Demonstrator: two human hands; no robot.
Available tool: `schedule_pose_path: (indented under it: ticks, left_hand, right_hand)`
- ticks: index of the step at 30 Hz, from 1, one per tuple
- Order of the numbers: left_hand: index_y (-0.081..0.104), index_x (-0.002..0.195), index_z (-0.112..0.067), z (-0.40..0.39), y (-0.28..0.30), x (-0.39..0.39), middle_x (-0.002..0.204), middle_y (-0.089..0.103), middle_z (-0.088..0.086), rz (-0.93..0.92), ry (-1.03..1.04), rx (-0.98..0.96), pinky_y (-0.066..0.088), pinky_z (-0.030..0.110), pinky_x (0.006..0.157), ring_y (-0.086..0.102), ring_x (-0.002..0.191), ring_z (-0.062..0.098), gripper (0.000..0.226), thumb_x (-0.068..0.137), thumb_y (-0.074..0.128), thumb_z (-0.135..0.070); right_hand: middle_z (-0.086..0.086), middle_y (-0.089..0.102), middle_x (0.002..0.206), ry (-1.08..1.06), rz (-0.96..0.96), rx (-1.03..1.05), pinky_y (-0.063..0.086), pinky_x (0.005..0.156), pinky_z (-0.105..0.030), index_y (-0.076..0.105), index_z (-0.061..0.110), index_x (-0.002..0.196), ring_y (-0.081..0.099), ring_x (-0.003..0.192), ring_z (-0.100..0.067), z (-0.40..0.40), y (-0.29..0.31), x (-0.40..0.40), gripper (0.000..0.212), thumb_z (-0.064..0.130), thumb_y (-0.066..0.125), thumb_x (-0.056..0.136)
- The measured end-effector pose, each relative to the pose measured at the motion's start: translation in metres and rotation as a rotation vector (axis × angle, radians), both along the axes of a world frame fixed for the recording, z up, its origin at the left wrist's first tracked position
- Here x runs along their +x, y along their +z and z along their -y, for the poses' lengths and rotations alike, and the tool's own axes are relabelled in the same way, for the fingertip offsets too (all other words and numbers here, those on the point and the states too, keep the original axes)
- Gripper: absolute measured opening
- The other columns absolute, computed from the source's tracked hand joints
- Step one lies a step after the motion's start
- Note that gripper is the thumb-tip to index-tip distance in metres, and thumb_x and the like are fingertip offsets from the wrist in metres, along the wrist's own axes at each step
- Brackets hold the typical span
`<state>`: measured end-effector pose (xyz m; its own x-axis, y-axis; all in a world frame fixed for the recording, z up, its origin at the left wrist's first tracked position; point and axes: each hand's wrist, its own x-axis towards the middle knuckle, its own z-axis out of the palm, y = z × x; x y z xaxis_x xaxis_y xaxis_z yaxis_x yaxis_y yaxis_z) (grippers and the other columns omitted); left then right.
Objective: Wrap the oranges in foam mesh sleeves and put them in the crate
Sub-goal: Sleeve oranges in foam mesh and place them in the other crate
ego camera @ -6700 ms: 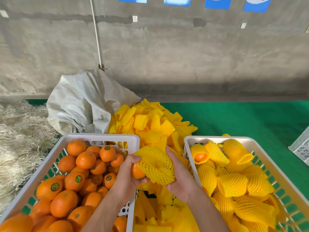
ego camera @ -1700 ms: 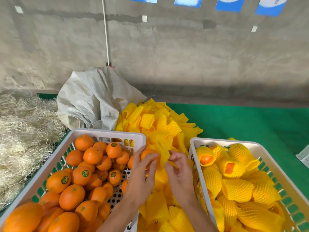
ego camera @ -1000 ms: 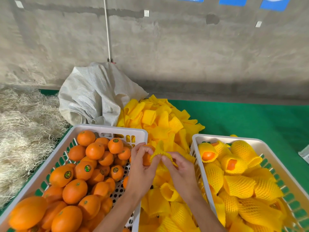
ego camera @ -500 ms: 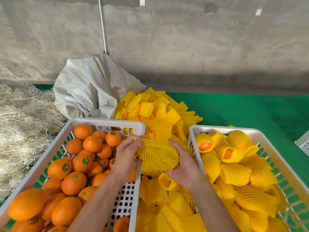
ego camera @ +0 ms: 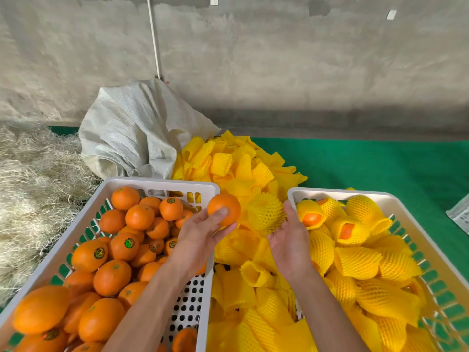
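Two white crates (ego camera: 162,182) (ego camera: 340,193), two hands (ego camera: 200,233) (ego camera: 289,240), one grey sack (ego camera: 134,133), one heap of loose sleeves (ego camera: 238,166).

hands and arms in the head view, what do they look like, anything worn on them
Two bare forearms come up from the bottom edge, ending in the left hand and the right hand. No sleeves show on either forearm as far as the frame reaches. No gloves, watch, bracelet or rings can be seen. Fingernails look short and unpainted. No markings are visible.
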<state>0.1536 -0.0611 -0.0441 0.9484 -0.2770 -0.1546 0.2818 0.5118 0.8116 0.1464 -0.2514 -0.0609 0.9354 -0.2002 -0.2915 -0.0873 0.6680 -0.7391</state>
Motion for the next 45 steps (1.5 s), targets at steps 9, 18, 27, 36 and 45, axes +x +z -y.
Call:
schedule_pose_path:
  ticks: [9,18,27,36,45]
  left_hand:
    - [0.078,0.120,-0.023,0.008,-0.007,-0.006,0.140,0.066,0.005,0.061,-0.223,0.055,0.049,0.053,0.109,0.060,0.133,0.026,0.078,0.055,0.095,-0.063]
    - [0.070,0.129,-0.019,0.011,-0.013,-0.009,0.131,0.071,0.007,0.024,-0.329,-0.094,0.055,0.051,0.102,0.066,0.124,0.026,0.087,0.055,0.098,-0.057]
    - [0.066,0.124,-0.005,0.016,-0.010,-0.014,0.116,0.069,0.011,0.119,-0.219,0.319,0.043,0.046,0.097,0.059,0.105,0.032,0.097,0.055,0.094,-0.066]
    - [0.059,0.077,-0.018,0.032,-0.015,-0.016,0.064,0.046,0.002,0.158,0.055,0.557,0.030,0.031,0.053,0.034,0.055,0.015,0.066,0.055,0.090,-0.072]
    - [0.064,0.104,-0.025,0.033,-0.029,-0.013,0.116,0.047,-0.003,0.384,0.391,0.958,0.045,0.013,0.064,0.053,0.084,-0.002,0.070,0.062,0.073,-0.081]
  right_hand:
    - [-0.012,0.061,0.142,0.012,0.018,-0.211,0.052,0.106,-0.053,0.057,0.023,0.142,0.062,0.128,-0.027,-0.001,-0.005,-0.002,0.042,0.030,0.059,0.100]
    - [-0.002,0.076,0.112,-0.136,-0.080,-0.382,0.052,0.106,-0.052,0.076,0.034,0.112,0.068,0.114,-0.025,0.000,-0.004,-0.002,0.024,0.042,0.054,0.105]
    - [0.014,0.049,0.063,-0.217,0.144,-0.808,0.042,0.058,-0.020,0.058,0.024,0.075,0.045,0.062,-0.003,-0.008,-0.008,-0.009,0.035,0.044,0.053,0.104]
    - [-0.002,0.055,0.099,-0.473,0.453,-1.337,0.044,0.079,-0.008,0.076,0.011,0.108,0.057,0.096,-0.007,-0.008,-0.003,-0.015,0.019,0.025,0.065,0.101]
    - [-0.003,0.055,0.096,-0.510,0.802,-1.790,0.048,0.043,-0.027,0.073,0.016,0.108,0.054,0.066,-0.015,-0.019,-0.006,-0.016,0.021,0.034,0.064,0.103]
